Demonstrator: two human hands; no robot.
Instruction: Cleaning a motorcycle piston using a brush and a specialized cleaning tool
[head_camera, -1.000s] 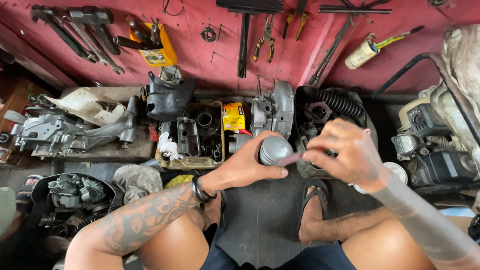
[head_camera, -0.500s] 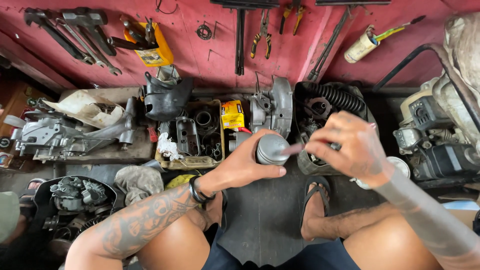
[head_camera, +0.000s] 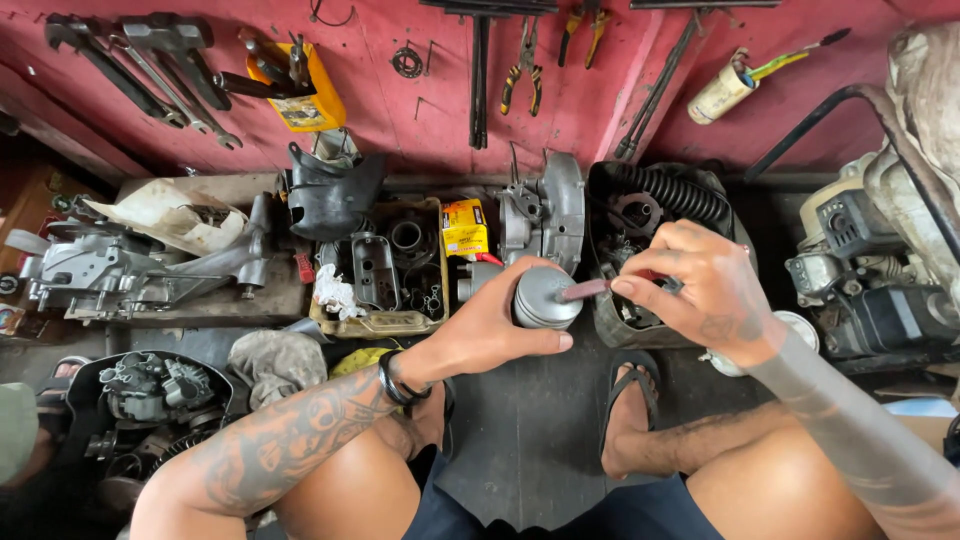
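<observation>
A: Between the knees, over the dark floor: left hand (head_camera: 480, 330) has its grip wrapped round a grey metal cylinder (head_camera: 545, 297), a piston by its look, thumb beneath, fingers curled over the far side. Domed top faces the camera.

B: Right hand?

A: Right hand (head_camera: 700, 290) has its grip pinched shut on a thin reddish rod-like tool (head_camera: 585, 290). Tip touches the upper right edge of the cylinder. What kind of tool, I cannot tell; most of it is hidden in the fingers.

B: Position of the cylinder relative to surroundings?

A: Held in the air, in front of a grey engine casing (head_camera: 545, 210) and just left of a black housing with a ribbed hose (head_camera: 670, 195).

B: Other items noted?

A: Yellow box (head_camera: 463, 227) beside a tray of small parts (head_camera: 385, 270). Wrenches (head_camera: 150, 65) and pliers (head_camera: 523, 65) hang on the red wall (head_camera: 400, 110). Black wristband (head_camera: 395, 380) on the left wrist; right foot in a sandal (head_camera: 628, 400).
</observation>
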